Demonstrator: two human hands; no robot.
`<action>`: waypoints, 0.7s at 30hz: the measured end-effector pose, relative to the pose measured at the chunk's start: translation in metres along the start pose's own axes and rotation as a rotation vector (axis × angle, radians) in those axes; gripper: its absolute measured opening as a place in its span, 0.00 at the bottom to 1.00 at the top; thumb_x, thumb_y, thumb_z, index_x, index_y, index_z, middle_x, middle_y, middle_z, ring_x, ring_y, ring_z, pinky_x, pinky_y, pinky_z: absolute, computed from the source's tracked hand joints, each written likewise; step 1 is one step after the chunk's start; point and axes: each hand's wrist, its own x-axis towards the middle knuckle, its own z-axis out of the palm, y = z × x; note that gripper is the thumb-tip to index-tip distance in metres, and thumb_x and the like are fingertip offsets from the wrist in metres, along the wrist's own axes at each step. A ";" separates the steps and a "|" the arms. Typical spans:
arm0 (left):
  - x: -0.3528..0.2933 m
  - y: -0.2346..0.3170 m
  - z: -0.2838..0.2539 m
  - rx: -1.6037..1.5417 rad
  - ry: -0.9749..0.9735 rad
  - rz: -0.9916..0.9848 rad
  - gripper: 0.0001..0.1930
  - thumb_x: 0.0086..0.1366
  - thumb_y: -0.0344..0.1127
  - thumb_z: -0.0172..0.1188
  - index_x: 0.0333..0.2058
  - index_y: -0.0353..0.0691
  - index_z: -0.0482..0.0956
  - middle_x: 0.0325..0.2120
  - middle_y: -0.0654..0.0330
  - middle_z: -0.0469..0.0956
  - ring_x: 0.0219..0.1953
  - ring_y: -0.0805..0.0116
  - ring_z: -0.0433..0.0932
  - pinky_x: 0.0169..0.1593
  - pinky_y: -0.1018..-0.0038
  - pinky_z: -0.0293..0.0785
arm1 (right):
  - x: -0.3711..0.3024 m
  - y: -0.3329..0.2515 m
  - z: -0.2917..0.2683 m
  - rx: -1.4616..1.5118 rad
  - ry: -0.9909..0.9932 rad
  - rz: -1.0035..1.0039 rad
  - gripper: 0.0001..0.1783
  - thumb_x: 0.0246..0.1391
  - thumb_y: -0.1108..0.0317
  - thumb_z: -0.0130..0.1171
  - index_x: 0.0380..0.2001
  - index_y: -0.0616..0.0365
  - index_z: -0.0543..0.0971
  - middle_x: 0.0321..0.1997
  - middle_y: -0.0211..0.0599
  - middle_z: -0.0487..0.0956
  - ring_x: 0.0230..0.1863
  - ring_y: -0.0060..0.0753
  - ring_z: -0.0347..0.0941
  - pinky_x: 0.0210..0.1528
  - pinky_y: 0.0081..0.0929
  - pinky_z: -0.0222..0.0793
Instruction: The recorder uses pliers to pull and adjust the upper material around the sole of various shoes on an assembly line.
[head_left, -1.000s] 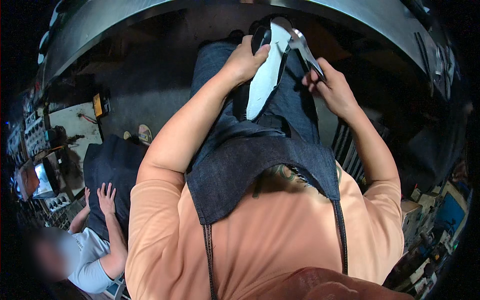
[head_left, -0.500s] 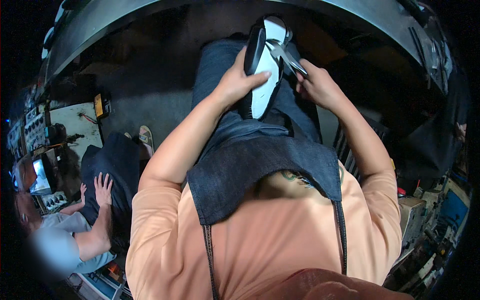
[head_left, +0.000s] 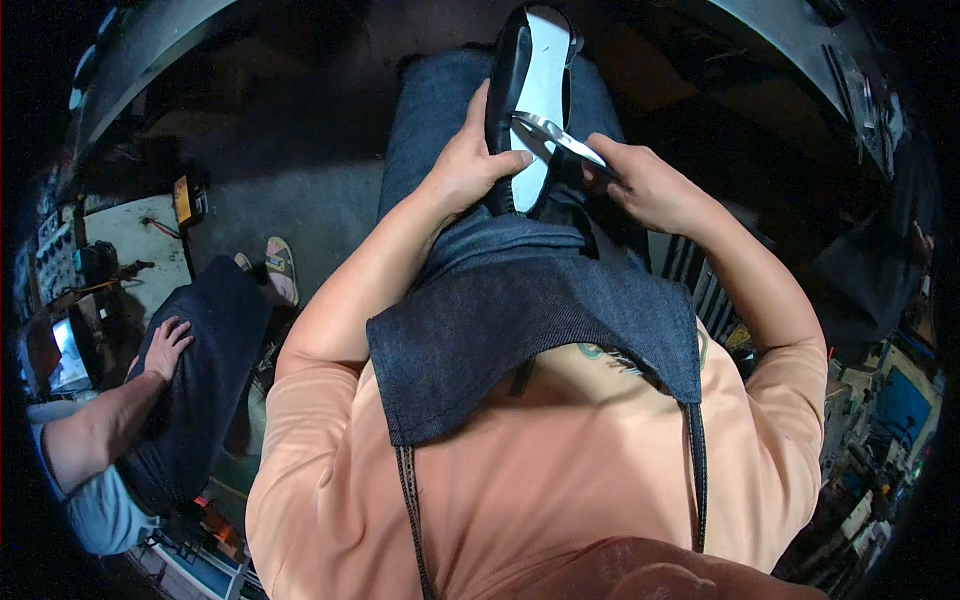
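An unfinished shoe (head_left: 542, 75) lies lengthwise over my denim-covered lap, its pale flat bottom facing up and black material along its sides. My left hand (head_left: 468, 165) grips it from the left, with the thumb resting on the pale bottom and the fingers hidden around the side. In my right hand (head_left: 648, 186) is a pair of silver pincers (head_left: 553, 131) with dark handles, wrapped by the fingers. The pincers' jaws reach across the pale bottom toward the black left edge; whether they bite the edge is too small to tell.
A metal bench edge (head_left: 160, 70) curves across the far side. To the left sits another person in dark trousers, one hand (head_left: 165, 347) on the lap, beside a pale tabletop (head_left: 150, 255) with cables. Cluttered tools and boxes (head_left: 880, 430) stand at the right.
The pincers have moved from the shoe's right side, pointing toward the near-left edge, and my right hand came nearer. The shoe shifted slightly farther away. The other person's hand moved lower left.
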 end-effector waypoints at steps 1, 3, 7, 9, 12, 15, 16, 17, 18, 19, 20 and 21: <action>0.001 0.001 0.001 -0.027 0.001 -0.004 0.52 0.51 0.33 0.65 0.68 0.39 0.38 0.58 0.39 0.63 0.60 0.51 0.65 0.64 0.68 0.58 | 0.003 0.008 0.006 0.000 -0.002 0.004 0.12 0.51 0.80 0.49 0.40 0.60 0.67 0.34 0.50 0.76 0.40 0.54 0.75 0.42 0.44 0.68; 0.003 -0.001 0.000 -0.058 0.007 -0.010 0.52 0.51 0.33 0.65 0.68 0.39 0.39 0.59 0.39 0.63 0.60 0.51 0.65 0.64 0.68 0.57 | 0.007 0.024 0.016 -0.155 0.117 0.017 0.08 0.52 0.77 0.49 0.37 0.59 0.66 0.30 0.55 0.75 0.36 0.60 0.73 0.38 0.48 0.67; 0.005 -0.002 -0.003 -0.289 -0.101 0.052 0.50 0.52 0.29 0.66 0.68 0.38 0.42 0.62 0.49 0.59 0.64 0.61 0.58 0.67 0.70 0.50 | 0.004 0.038 0.018 -0.152 0.134 -0.054 0.07 0.53 0.76 0.48 0.36 0.59 0.65 0.28 0.57 0.74 0.35 0.63 0.72 0.36 0.50 0.66; 0.006 0.000 -0.006 -0.326 -0.126 0.039 0.49 0.54 0.31 0.66 0.68 0.39 0.42 0.62 0.50 0.59 0.64 0.61 0.58 0.67 0.70 0.50 | 0.002 0.041 0.022 -0.188 0.169 -0.099 0.08 0.52 0.77 0.48 0.36 0.59 0.65 0.27 0.56 0.74 0.35 0.64 0.71 0.35 0.50 0.66; 0.010 0.000 -0.011 -0.632 -0.171 -0.108 0.44 0.65 0.45 0.57 0.69 0.42 0.38 0.64 0.46 0.56 0.65 0.57 0.57 0.67 0.69 0.50 | 0.004 0.037 0.024 -0.175 0.170 -0.053 0.09 0.51 0.77 0.49 0.36 0.59 0.64 0.28 0.57 0.73 0.36 0.65 0.71 0.36 0.50 0.66; 0.014 0.003 -0.002 -0.573 -0.114 -0.113 0.42 0.67 0.47 0.54 0.69 0.43 0.38 0.63 0.45 0.57 0.64 0.57 0.58 0.66 0.68 0.52 | 0.000 0.038 0.030 -0.192 0.225 -0.081 0.11 0.48 0.79 0.50 0.36 0.59 0.65 0.29 0.54 0.74 0.36 0.62 0.72 0.37 0.47 0.67; 0.013 0.007 0.001 -0.538 -0.090 -0.108 0.41 0.67 0.47 0.55 0.69 0.42 0.41 0.61 0.45 0.59 0.62 0.57 0.61 0.65 0.68 0.55 | -0.004 0.036 0.029 -0.192 0.225 -0.079 0.11 0.48 0.79 0.50 0.36 0.59 0.65 0.29 0.54 0.74 0.36 0.62 0.72 0.37 0.47 0.67; 0.012 0.008 0.003 -0.539 -0.092 -0.109 0.41 0.67 0.47 0.55 0.69 0.42 0.41 0.61 0.45 0.59 0.62 0.57 0.61 0.65 0.68 0.55 | -0.012 0.033 0.027 -0.125 0.223 -0.119 0.11 0.48 0.81 0.50 0.36 0.59 0.65 0.29 0.51 0.74 0.37 0.59 0.73 0.38 0.45 0.68; 0.011 0.009 0.004 -0.507 -0.055 -0.108 0.40 0.66 0.45 0.55 0.68 0.42 0.42 0.60 0.45 0.61 0.61 0.57 0.63 0.64 0.68 0.57 | -0.016 0.028 0.024 -0.058 0.218 -0.167 0.12 0.47 0.83 0.49 0.36 0.59 0.65 0.30 0.48 0.75 0.37 0.56 0.74 0.39 0.43 0.69; 0.010 0.009 0.005 -0.475 -0.019 -0.107 0.39 0.66 0.44 0.55 0.68 0.41 0.44 0.59 0.45 0.62 0.59 0.56 0.65 0.63 0.68 0.59 | -0.019 0.024 0.023 -0.059 0.214 -0.172 0.12 0.47 0.83 0.49 0.36 0.59 0.65 0.30 0.48 0.75 0.37 0.56 0.74 0.39 0.43 0.69; 0.010 0.008 0.006 -0.474 -0.012 -0.107 0.39 0.66 0.44 0.55 0.68 0.41 0.44 0.59 0.45 0.62 0.59 0.56 0.65 0.63 0.68 0.59 | -0.021 0.019 0.023 0.035 0.233 -0.106 0.13 0.46 0.84 0.49 0.36 0.59 0.66 0.29 0.45 0.75 0.36 0.53 0.75 0.40 0.41 0.69; 0.011 0.008 0.007 -0.427 0.001 -0.088 0.39 0.66 0.43 0.56 0.68 0.41 0.45 0.59 0.45 0.63 0.58 0.56 0.66 0.62 0.68 0.60 | -0.023 0.014 0.021 0.128 0.260 -0.029 0.14 0.45 0.85 0.49 0.36 0.59 0.66 0.29 0.43 0.75 0.36 0.50 0.75 0.40 0.40 0.70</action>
